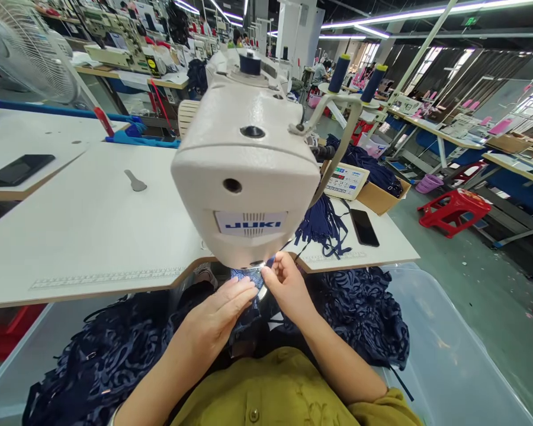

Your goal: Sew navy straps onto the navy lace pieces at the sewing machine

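At the front of a white JUKI sewing machine (249, 177), both of my hands work on a piece of blue patterned fabric (247, 274) under the machine head. My left hand (220, 310) has its fingers pressed together over the fabric's near left part; its thumb is mostly hidden. With thumb and forefinger closed, my right hand (291, 290) pinches the fabric's right edge or a strip at it; the exact spot is hard to make out. The needle area is hidden behind the machine head. Some fabric hangs down below my fingers.
Dark blue fabric piles (364, 307) fill a clear plastic tub (444, 331) under the table (93, 236). Navy straps (322, 225), a phone (364, 228) and a control panel (344, 180) are at right. A grey metal piece (135, 181) lies left; a fan (31, 53) stands beyond.
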### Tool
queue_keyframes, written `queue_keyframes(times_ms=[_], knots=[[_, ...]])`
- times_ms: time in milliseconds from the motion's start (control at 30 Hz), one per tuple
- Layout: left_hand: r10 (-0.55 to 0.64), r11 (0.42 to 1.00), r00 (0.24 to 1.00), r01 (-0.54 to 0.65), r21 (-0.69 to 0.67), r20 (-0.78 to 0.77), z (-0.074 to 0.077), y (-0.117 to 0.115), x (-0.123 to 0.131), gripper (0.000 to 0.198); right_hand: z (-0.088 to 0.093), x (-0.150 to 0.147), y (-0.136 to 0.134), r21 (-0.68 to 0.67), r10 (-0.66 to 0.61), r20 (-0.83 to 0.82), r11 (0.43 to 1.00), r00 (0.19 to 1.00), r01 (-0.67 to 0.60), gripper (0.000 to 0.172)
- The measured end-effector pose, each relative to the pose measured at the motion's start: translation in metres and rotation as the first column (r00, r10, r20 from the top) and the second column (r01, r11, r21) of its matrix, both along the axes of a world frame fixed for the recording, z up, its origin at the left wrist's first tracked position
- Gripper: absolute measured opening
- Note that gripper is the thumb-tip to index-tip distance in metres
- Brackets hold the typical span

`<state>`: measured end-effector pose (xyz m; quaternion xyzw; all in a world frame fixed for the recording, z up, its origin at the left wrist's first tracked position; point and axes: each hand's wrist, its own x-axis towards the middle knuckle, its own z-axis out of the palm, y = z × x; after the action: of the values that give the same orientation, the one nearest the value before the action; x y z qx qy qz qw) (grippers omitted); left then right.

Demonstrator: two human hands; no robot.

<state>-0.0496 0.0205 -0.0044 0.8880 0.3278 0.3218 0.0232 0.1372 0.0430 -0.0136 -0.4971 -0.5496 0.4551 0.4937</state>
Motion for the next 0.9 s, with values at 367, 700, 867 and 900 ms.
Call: queue_keyframes(times_ms=[367, 700, 867, 900], knots=[[-0.023, 0.993, 0.996, 0.033, 0.114, -0.087, 0.007, 0.002, 0.007, 0.037, 0.001, -0.006, -0.002, 0.006, -0.054, -0.033, 0.999, 0.998, 0.054, 0.009], [-0.026, 0.99, 0.982, 0.051, 0.13, -0.185, 0.016, 0.006, 0.009, 0.032, 0.004, 0.008, 0.012, -0.013, 0.051, 0.026, 0.999, 0.998, -0.051, 0.011], [0.123, 0.979, 0.979, -0.093, 0.182, -0.163, 0.014, -0.003, 0.02, 0.03, 0.014, 0.012, 0.036, 0.011, 0.116, 0.096, 0.993, 0.989, -0.118, 0.005], [0.157, 0.973, 0.974, -0.124, 0.194, -0.166, 0.013, -0.004, 0.021, 0.031, 0.015, 0.011, 0.039, 0.013, 0.129, 0.101, 0.991, 0.986, -0.131, 0.003]])
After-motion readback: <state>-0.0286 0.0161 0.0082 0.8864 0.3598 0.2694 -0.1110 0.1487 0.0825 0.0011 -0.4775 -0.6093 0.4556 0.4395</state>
